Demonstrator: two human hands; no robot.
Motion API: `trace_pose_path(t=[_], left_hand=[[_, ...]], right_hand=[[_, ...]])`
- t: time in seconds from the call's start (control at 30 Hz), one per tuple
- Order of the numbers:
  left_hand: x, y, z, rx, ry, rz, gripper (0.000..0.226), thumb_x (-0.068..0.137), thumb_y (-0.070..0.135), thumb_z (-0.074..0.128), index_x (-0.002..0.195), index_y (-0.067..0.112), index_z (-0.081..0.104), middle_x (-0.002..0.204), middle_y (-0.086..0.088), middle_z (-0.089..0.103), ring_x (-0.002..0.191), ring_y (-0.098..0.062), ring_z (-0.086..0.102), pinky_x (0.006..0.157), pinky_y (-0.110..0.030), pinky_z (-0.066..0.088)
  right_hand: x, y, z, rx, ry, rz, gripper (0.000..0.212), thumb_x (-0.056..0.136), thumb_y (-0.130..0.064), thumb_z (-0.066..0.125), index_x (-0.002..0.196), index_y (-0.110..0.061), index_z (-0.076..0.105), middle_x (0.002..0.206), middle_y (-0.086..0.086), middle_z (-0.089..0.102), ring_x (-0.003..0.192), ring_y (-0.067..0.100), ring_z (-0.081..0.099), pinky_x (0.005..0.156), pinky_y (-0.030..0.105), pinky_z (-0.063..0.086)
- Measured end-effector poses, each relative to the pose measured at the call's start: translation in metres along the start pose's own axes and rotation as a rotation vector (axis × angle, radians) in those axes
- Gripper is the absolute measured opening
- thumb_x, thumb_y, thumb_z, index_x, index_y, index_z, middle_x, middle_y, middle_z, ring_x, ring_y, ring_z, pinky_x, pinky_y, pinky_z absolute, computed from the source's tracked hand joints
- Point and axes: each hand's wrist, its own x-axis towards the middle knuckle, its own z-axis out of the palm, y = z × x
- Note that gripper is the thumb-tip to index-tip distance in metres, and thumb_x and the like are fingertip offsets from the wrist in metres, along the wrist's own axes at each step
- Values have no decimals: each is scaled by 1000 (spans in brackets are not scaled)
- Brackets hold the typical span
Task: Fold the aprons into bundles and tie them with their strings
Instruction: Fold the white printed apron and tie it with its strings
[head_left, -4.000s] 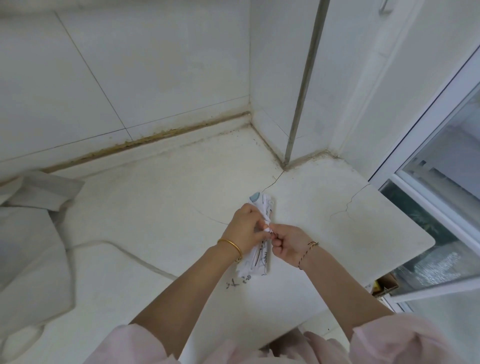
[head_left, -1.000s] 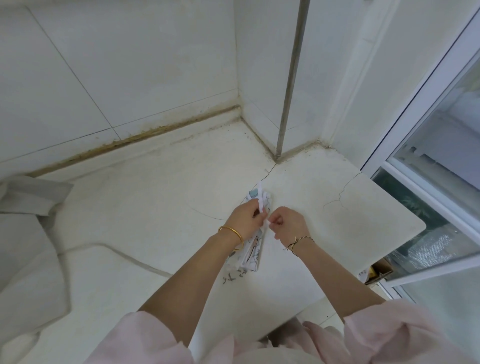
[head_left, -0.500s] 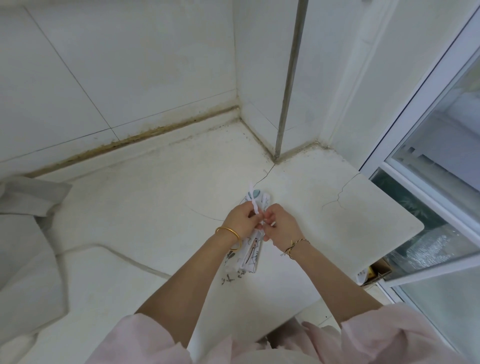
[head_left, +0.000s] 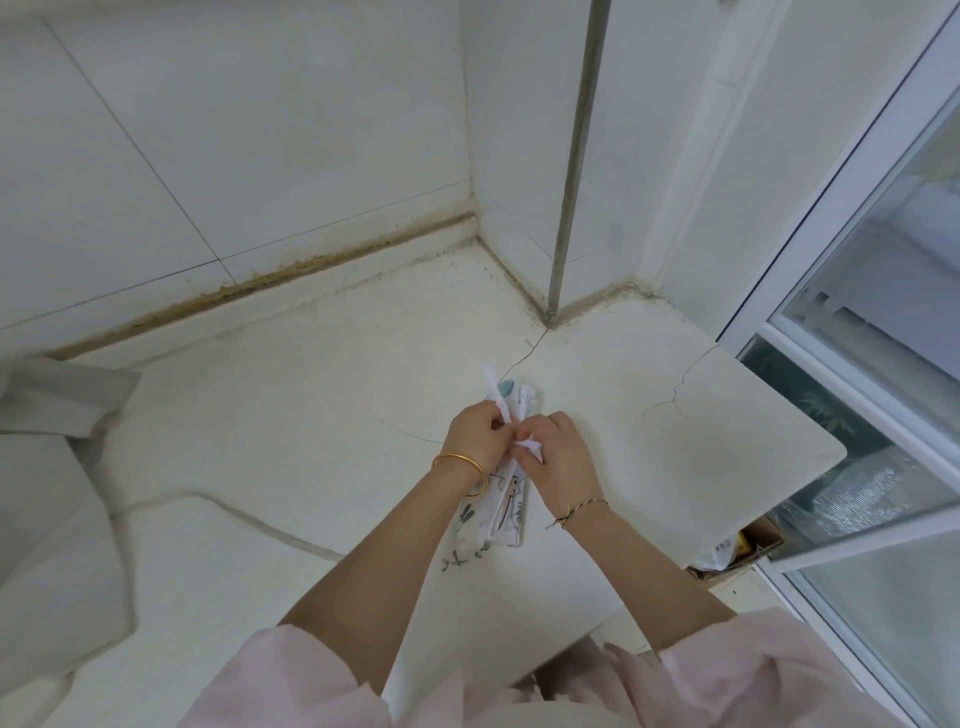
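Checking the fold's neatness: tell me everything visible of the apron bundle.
The apron bundle is a narrow folded roll of white printed cloth, lying on the cracked white counter. The left hand and right hand cover its middle, pinching its white strings; one string end sticks up near the far end.

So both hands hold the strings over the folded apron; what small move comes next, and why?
Probably pull the two ends of the white string apart to tighten the tie: the left hand and right hand each pinch it close together over the apron bundle, and one loose end sticks up.
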Motion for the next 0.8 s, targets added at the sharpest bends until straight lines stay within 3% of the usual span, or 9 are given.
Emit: trace_pose_path(t=[0.1, 0.23, 0.33, 0.4, 0.5, 0.57, 0.67, 0.73, 0.8], left_hand=[[1, 0, 1, -64, 43, -31, 25, 82, 12, 63, 68, 17, 43, 62, -1, 50, 61, -17, 48, 56, -23, 39], [-1, 2, -2, -243, 6, -87, 21, 83, 6, 57, 103, 10, 50, 71, 0, 57, 64, -14, 56, 57, -20, 45], [-8, 2, -4, -265, -88, 0, 39, 81, 1, 61, 114, 14, 45, 81, 3, 54, 71, -9, 52, 69, -18, 46], [-9, -3, -2, -179, -56, 90, 39, 80, -3, 60, 112, 13, 45, 90, 0, 50, 74, -10, 49, 69, -17, 44], [-7, -9, 2, -96, 93, 184, 33, 79, -6, 55, 98, 17, 42, 101, -5, 44, 80, -18, 51, 68, -21, 42], [-9, -10, 4, -65, 130, 246, 27, 80, -7, 51, 90, 16, 42, 98, -5, 42, 79, -19, 50, 67, -23, 44], [-13, -14, 8, 10, 154, 375, 27, 81, -9, 49, 81, 18, 49, 95, 1, 42, 82, 0, 44, 74, -13, 40], [-13, -16, 9, 31, 145, 424, 27, 81, -8, 51, 82, 19, 54, 95, 4, 44, 84, 5, 44, 77, -9, 39], [-12, -18, 10, 56, 107, 442, 20, 82, -3, 56, 84, 17, 57, 98, 4, 44, 84, 0, 48, 77, -16, 46]], right_hand=[[-1, 1, 0, -56, 35, -33, 13, 88, -11, 62, 99, -5, 65, 92, 4, 47, 76, 16, 48, 64, 10, 35], [-6, 5, 4, -163, 119, -138, 11, 85, -7, 60, 87, -3, 69, 82, 12, 52, 62, 24, 53, 55, 29, 45], [-4, 7, 5, -139, 121, -99, 13, 88, -6, 57, 88, -2, 69, 81, 6, 46, 64, 24, 52, 58, 25, 43], [0, 6, 3, -78, 68, -24, 14, 91, -11, 58, 92, -3, 69, 84, 2, 45, 70, 15, 49, 63, 10, 36], [7, 2, 0, 106, -17, 135, 17, 91, -13, 59, 80, -1, 65, 69, 1, 43, 58, 4, 38, 57, 11, 32], [10, -2, -4, 427, -47, 350, 17, 90, -7, 58, 81, 5, 64, 59, -1, 40, 48, 4, 32, 48, 12, 27], [12, -8, -11, 916, -83, 675, 9, 91, -2, 56, 88, -2, 64, 61, -1, 45, 42, 4, 34, 40, 12, 29], [11, -9, -15, 1036, -88, 758, 15, 92, -1, 55, 81, -7, 62, 56, -3, 50, 39, 2, 37, 39, 11, 33], [10, -9, -18, 1087, -92, 788, 18, 92, -1, 54, 77, -7, 63, 54, -3, 53, 41, 4, 37, 40, 11, 34]])
